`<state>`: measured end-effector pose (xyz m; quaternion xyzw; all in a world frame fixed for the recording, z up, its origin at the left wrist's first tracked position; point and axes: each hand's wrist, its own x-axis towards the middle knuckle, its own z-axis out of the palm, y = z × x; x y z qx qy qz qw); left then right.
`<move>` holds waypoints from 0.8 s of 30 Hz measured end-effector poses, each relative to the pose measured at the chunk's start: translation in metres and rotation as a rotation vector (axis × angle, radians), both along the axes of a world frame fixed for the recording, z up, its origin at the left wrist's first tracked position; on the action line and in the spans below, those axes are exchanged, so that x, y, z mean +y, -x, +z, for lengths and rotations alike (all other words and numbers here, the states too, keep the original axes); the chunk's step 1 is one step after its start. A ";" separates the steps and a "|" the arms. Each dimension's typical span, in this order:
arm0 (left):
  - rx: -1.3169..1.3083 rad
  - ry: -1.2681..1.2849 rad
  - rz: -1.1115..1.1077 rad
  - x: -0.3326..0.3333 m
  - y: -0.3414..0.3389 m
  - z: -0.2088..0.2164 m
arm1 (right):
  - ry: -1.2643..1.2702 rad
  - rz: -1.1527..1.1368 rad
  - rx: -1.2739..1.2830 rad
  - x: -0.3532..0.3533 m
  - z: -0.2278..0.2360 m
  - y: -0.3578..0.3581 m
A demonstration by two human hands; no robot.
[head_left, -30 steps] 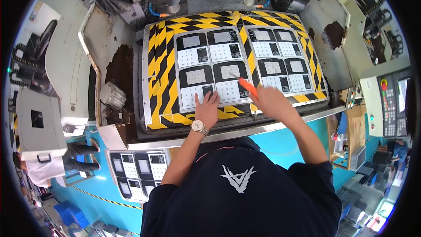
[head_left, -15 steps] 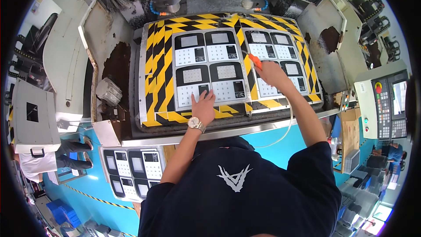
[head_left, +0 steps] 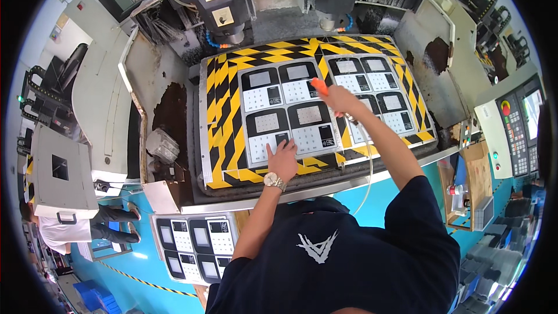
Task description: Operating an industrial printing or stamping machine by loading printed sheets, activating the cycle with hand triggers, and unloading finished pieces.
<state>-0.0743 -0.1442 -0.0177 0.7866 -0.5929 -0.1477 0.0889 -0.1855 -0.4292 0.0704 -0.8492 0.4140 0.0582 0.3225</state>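
My left hand [head_left: 283,161] lies with spread fingers on the lower edge of a black-and-white keypad panel [head_left: 261,146], at the near left of the machine bed. My right hand [head_left: 343,100] is closed around an orange air blow gun [head_left: 318,85] with a pale hose [head_left: 370,175] trailing toward me. The gun is over the right side of the left group of panels, pointing up and left; its nozzle is hard to make out. A second group of panels [head_left: 392,102] lies to the right, partly behind my right hand and forearm.
Yellow-and-black striped tape [head_left: 219,134] borders the panels. Two spindle heads [head_left: 218,6] hang over the far edge. A control panel [head_left: 514,131] stands at right. More keypad panels [head_left: 195,244] lie on a lower stand at near left. Another person [head_left: 64,232] is at far left.
My right hand has swung the air blow gun left, from the strip between the groups toward the left panels. My left hand stays on the same panel. The whole view has shifted slightly.
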 end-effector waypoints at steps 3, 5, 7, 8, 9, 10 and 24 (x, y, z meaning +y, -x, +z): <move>0.008 0.003 -0.018 0.001 -0.001 -0.003 | 0.082 -0.231 -0.200 -0.011 -0.015 -0.008; -0.034 0.009 -0.020 0.001 -0.001 -0.003 | -0.087 -0.428 -0.256 -0.013 -0.020 -0.012; -0.049 0.022 -0.043 -0.001 -0.001 -0.003 | -0.191 -0.309 -0.345 -0.004 -0.021 -0.022; -0.066 0.008 -0.050 -0.001 -0.001 -0.003 | -0.206 -0.282 -0.346 0.011 -0.024 -0.032; -0.078 -0.010 -0.066 -0.004 -0.001 -0.004 | -0.167 -0.230 -0.346 0.023 -0.023 -0.044; -0.096 -0.027 -0.080 -0.008 -0.001 -0.004 | -0.157 -0.181 -0.328 0.035 -0.021 -0.060; -0.054 0.099 -0.050 0.004 0.001 -0.023 | -0.017 0.067 -0.168 0.112 -0.018 -0.126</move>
